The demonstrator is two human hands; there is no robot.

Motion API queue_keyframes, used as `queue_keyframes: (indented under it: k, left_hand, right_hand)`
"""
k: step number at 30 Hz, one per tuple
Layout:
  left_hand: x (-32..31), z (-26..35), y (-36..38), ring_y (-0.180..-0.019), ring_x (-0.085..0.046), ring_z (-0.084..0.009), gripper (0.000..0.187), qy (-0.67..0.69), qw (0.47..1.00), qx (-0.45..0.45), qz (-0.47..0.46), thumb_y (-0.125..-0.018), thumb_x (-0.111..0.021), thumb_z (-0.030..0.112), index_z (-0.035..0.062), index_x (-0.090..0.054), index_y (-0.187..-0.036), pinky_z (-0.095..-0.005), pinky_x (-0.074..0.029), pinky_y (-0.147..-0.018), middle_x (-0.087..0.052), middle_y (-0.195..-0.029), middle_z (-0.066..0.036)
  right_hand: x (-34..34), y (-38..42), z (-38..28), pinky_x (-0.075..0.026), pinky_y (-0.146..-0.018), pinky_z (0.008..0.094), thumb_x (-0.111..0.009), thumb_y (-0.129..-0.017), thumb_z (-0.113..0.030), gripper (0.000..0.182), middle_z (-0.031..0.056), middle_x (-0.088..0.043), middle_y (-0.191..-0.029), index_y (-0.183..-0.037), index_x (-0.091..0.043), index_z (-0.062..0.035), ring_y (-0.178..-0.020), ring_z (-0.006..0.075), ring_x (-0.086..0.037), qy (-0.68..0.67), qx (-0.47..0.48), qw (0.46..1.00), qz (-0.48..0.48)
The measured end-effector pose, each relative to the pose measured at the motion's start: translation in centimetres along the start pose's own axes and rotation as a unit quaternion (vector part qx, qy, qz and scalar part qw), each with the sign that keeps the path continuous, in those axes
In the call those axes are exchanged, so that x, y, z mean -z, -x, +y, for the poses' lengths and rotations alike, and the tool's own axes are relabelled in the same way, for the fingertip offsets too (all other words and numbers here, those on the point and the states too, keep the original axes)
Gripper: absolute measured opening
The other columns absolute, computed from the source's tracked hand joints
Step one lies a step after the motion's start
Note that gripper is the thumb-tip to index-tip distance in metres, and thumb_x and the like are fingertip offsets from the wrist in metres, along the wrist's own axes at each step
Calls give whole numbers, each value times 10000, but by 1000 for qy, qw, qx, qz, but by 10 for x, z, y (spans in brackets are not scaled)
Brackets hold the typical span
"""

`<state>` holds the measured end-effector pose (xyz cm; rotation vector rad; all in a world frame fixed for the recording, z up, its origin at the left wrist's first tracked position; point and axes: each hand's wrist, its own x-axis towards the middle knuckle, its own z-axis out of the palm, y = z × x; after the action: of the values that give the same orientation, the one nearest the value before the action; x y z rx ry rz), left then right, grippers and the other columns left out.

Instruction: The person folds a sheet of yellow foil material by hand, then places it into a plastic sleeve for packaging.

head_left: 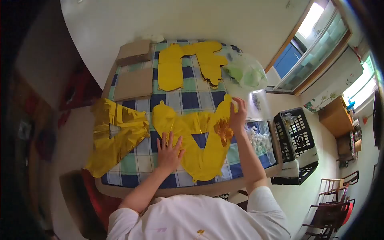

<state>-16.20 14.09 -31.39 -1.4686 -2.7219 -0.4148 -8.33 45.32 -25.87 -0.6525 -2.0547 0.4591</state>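
Note:
A flat gold foil letter balloon [206, 160], shaped like an A, lies on the checked tablecloth in front of me, with a triangular hole in its middle. My left hand [169, 154] rests on its left part, palm down and fingers spread. At the balloon's upper right leg, my right hand [239, 116] has its fingers bent around the foil edge. Crinkled, shiny foil shows just beside that hand. A second gold A-shaped balloon [120, 134] lies to the left and hangs past the table's edge.
Farther back lie stacked gold foil balloons [170, 68] and more gold shapes [210, 64]. Cardboard pieces [134, 84] are at the back left. On the right are a clear plastic bag [250, 74], a bag of small white pieces [260, 140] and black crates [296, 136] beside the table.

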Motion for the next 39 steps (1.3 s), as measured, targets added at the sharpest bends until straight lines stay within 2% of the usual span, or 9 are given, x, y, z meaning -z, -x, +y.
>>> queue_keyframes:
  k: [8, 11, 14, 20, 26, 30, 33, 36, 39]
  left_hand:
    - [2, 0, 0, -1400, -129, -450, 578, 39, 998, 11, 38, -910, -524, 407, 113, -415, -1395, -656, -125, -1069, -227, -1492, -242]
    - [9, 0, -1, -1401, -134, -441, 559, 58, 998, 12, 33, -914, -521, 400, 107, -434, -1382, -663, -128, -1063, -243, -1480, -246]
    - [6, 0, -1, -1402, -151, -426, 550, 57, 998, 11, 28, -913, -524, 399, 113, -444, -1375, -661, -134, -1062, -263, -1473, -236]
    - [4, 0, -1, -1400, -181, -401, 548, 70, 997, 13, 38, -911, -528, 399, 123, -435, -1375, -652, -145, -1063, -280, -1471, -216]
    - [5, 0, -3, -1398, -194, -397, 551, 63, 997, 12, 34, -900, -547, 398, 108, -445, -1357, -649, -156, -1061, -292, -1461, -225]
    - [9, -1, -1, -1394, -209, -399, 558, 62, 997, 4, 40, -894, -560, 395, 100, -442, -1353, -649, -165, -1060, -302, -1454, -230]
    - [6, -1, -1, -1391, -219, -399, 563, 53, 997, -4, 56, -890, -570, 388, 97, -437, -1354, -649, -171, -1058, -309, -1450, -233]
    - [9, 1, -2, -1390, -225, -396, 559, 58, 997, -3, 54, -888, -576, 381, 94, -440, -1348, -651, -175, -1056, -313, -1448, -234]
    - [8, -1, -1, -1387, -231, -395, 549, 67, 996, 0, 62, -886, -578, 375, 95, -446, -1340, -654, -177, -1054, -315, -1444, -233]
  right_hand:
    - [-144, -79, 71, -458, -849, 409, -573, -796, -136, 211, 85, -631, -1044, -988, -661, -136, -1033, 275, -572, 220, 149, 960, -85]
    - [-171, -97, 96, -482, -788, 409, -570, -782, -127, 137, 87, -654, -950, -871, -673, -123, -957, 289, -609, 375, 126, 892, -217]
    - [-157, -109, 81, -497, -718, 406, -589, -783, -162, 115, 95, -661, -873, -799, -670, -82, -877, 288, -633, 214, 83, 955, -187]
    - [-156, -136, 108, -496, -657, 396, -675, -745, -217, 217, 113, -664, -767, -831, -660, -18, -752, 219, -662, -59, -146, 937, -313]
    - [-132, -165, 82, -487, -583, 374, -722, -697, -211, 257, 123, -620, -657, -769, -611, 9, -666, 209, -649, -29, -203, 956, -212]
    - [-107, -226, 38, -496, -597, 365, -669, -746, -142, 192, 139, -655, -749, -837, -610, 16, -643, 250, -642, -36, -42, 998, 23]
    - [-88, -246, 12, -518, -681, 380, -666, -752, -184, 191, 148, -666, -840, -882, -674, -45, -748, 285, -648, -104, -49, 992, 48]
    - [-109, -238, 37, -520, -691, 357, -697, -730, -236, 275, 123, -684, -778, -918, -695, -35, -764, 263, -667, 211, 54, 942, -255]
    - [-99, -232, 34, -525, -723, 380, -688, -730, -247, 270, 136, -685, -872, -932, -705, -69, -825, 287, -668, 168, 67, 957, -226]
